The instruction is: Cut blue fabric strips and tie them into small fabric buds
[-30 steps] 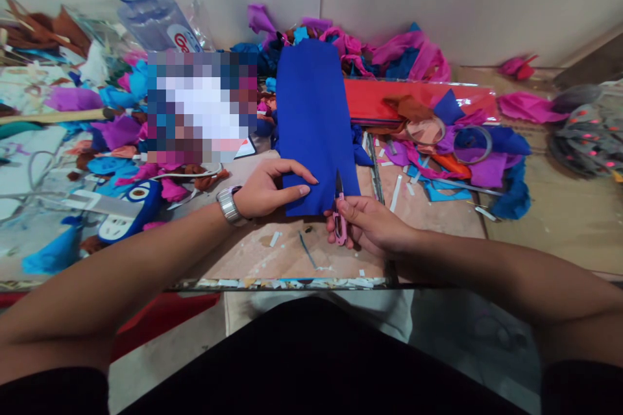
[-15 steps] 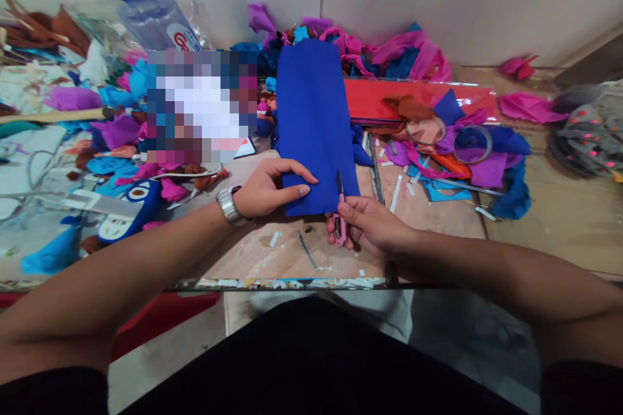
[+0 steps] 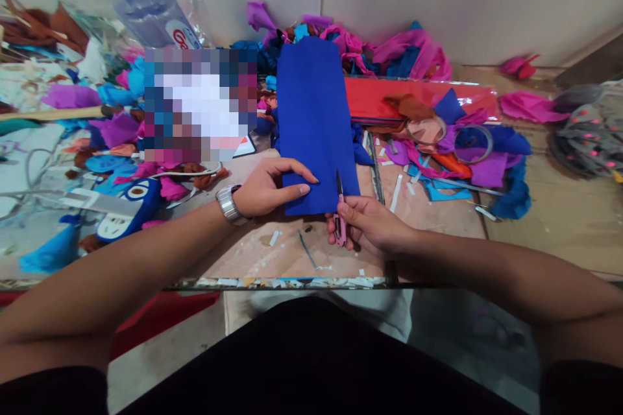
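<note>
A long dark blue felt sheet (image 3: 314,110) lies flat on the table, running away from me. My left hand (image 3: 270,188), with a metal watch at the wrist, rests on the sheet's near left corner, fingers stretched flat. My right hand (image 3: 367,227) is closed around small pink-handled snips (image 3: 339,211). Their dark blades point up into the sheet's near edge, just right of my left fingertips.
Heaps of pink, purple and blue felt scraps (image 3: 389,52) fill the back and left of the table. A clear plastic bottle (image 3: 146,10) stands at the back left. A red sheet (image 3: 413,100) and tape rolls (image 3: 472,142) lie to the right. White paper slivers litter the table's near edge (image 3: 292,282).
Barely anything has moved: the snips' blades sit slightly nearer the sheet's edge, and both hands stay where they were.
</note>
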The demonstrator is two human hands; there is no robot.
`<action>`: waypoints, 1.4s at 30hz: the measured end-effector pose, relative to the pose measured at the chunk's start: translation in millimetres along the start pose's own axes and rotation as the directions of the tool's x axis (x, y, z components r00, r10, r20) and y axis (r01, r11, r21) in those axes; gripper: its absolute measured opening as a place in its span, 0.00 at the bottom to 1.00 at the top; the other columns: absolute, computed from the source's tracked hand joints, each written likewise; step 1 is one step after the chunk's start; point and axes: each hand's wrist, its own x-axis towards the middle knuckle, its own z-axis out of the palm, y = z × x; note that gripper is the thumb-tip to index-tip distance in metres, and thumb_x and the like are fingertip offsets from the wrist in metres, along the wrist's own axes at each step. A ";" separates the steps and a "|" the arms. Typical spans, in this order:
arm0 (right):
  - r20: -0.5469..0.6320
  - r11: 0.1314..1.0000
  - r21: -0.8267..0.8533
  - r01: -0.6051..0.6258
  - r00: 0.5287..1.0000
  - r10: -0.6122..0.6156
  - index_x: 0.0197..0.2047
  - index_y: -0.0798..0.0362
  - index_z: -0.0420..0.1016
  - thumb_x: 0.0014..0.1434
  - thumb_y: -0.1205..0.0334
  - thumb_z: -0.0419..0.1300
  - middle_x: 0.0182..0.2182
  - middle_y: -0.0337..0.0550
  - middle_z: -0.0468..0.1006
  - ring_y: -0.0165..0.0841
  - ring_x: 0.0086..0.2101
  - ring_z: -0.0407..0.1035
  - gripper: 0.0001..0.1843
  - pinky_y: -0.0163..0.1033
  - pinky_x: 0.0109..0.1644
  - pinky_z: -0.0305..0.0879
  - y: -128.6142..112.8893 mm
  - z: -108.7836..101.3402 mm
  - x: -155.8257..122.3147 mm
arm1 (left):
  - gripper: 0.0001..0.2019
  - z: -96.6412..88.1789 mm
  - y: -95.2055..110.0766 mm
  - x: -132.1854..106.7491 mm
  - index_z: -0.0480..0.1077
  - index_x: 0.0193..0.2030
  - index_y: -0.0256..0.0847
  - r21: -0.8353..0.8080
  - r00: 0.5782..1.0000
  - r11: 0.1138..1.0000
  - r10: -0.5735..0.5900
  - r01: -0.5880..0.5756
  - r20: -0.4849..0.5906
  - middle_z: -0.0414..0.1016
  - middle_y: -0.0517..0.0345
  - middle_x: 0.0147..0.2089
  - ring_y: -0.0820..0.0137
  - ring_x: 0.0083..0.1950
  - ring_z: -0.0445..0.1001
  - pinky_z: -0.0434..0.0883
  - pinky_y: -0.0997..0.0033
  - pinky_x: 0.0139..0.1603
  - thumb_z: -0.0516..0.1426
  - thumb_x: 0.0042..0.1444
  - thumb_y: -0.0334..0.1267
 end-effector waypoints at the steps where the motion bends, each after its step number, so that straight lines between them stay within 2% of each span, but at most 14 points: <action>1: -0.003 1.000 0.002 -0.002 1.000 0.002 0.38 0.55 0.79 0.56 0.39 0.79 0.30 0.40 0.83 0.30 0.28 0.79 0.28 0.30 0.23 0.68 -0.2 0.2 0.0 | 0.11 0.0 0.1 0.0 0.86 0.42 0.42 -0.003 1.000 1.000 -0.001 0.001 0.000 0.88 0.49 0.41 0.66 0.39 0.85 0.79 0.69 0.43 0.71 0.61 0.48; 9: -0.004 1.000 0.000 -0.009 1.000 0.009 0.39 0.55 0.78 0.57 0.39 0.79 0.30 0.40 0.82 0.29 0.27 0.78 0.28 0.30 0.23 0.66 -0.3 0.4 0.3 | 0.12 0.2 -0.5 -0.3 0.86 0.42 0.43 -0.011 1.000 1.000 -0.018 0.018 -0.004 0.88 0.49 0.41 0.65 0.39 0.84 0.79 0.67 0.43 0.72 0.60 0.49; 16: -0.003 1.000 0.005 -0.003 1.000 0.003 0.38 0.55 0.78 0.58 0.39 0.78 0.30 0.40 0.82 0.29 0.27 0.78 0.27 0.29 0.22 0.65 -0.3 0.3 -0.6 | 0.13 0.2 0.5 -0.6 0.86 0.41 0.42 -0.023 1.000 0.999 -0.030 0.030 -0.005 0.88 0.49 0.39 0.66 0.37 0.83 0.78 0.67 0.40 0.72 0.60 0.49; 23: -0.002 1.000 -0.016 -0.007 1.000 0.007 0.36 0.56 0.78 0.59 0.38 0.77 0.30 0.40 0.82 0.27 0.26 0.76 0.28 0.29 0.22 0.65 -0.5 -0.5 -0.8 | 0.10 -2.9 -0.7 -1.0 0.86 0.41 0.43 -0.016 1.000 1.000 -0.003 0.003 0.028 0.88 0.50 0.39 0.66 0.36 0.83 0.76 0.69 0.39 0.72 0.60 0.47; 33: -0.007 1.000 -0.022 -0.021 1.000 0.021 0.36 0.55 0.77 0.59 0.37 0.77 0.28 0.39 0.81 0.27 0.25 0.76 0.28 0.29 0.22 0.64 -0.3 -1.0 -0.9 | 0.13 -3.6 -1.7 -2.2 0.86 0.42 0.41 -0.039 0.999 0.999 -0.009 0.011 0.043 0.88 0.49 0.40 0.66 0.38 0.83 0.76 0.70 0.40 0.71 0.60 0.48; 38: -0.005 0.999 -0.035 -0.014 1.000 0.014 0.36 0.56 0.78 0.59 0.38 0.77 0.28 0.40 0.81 0.27 0.25 0.76 0.28 0.28 0.22 0.65 -1.1 -0.5 -1.4 | 0.20 1.1 -1.2 -2.5 0.83 0.57 0.44 -0.112 0.997 0.993 -0.050 0.043 -0.058 0.86 0.47 0.56 0.60 0.52 0.84 0.79 0.65 0.51 0.66 0.66 0.54; 40: 0.002 0.999 -0.034 -0.007 1.000 0.007 0.35 0.56 0.78 0.59 0.39 0.77 0.28 0.40 0.82 0.27 0.25 0.76 0.27 0.28 0.22 0.65 -1.6 -0.1 -1.6 | 0.20 3.2 -1.0 -1.1 0.83 0.58 0.45 -0.073 0.990 0.995 -0.082 0.074 -0.115 0.85 0.47 0.59 0.59 0.56 0.83 0.78 0.63 0.55 0.65 0.67 0.55; 42: 0.005 1.000 -0.026 -0.003 1.000 0.003 0.35 0.56 0.78 0.59 0.39 0.78 0.29 0.39 0.82 0.27 0.25 0.76 0.27 0.28 0.22 0.65 -1.7 0.1 -1.7 | 0.18 4.4 -1.2 0.5 0.84 0.54 0.44 -0.016 0.984 0.994 -0.105 0.104 -0.146 0.86 0.49 0.55 0.61 0.54 0.83 0.78 0.63 0.56 0.66 0.66 0.54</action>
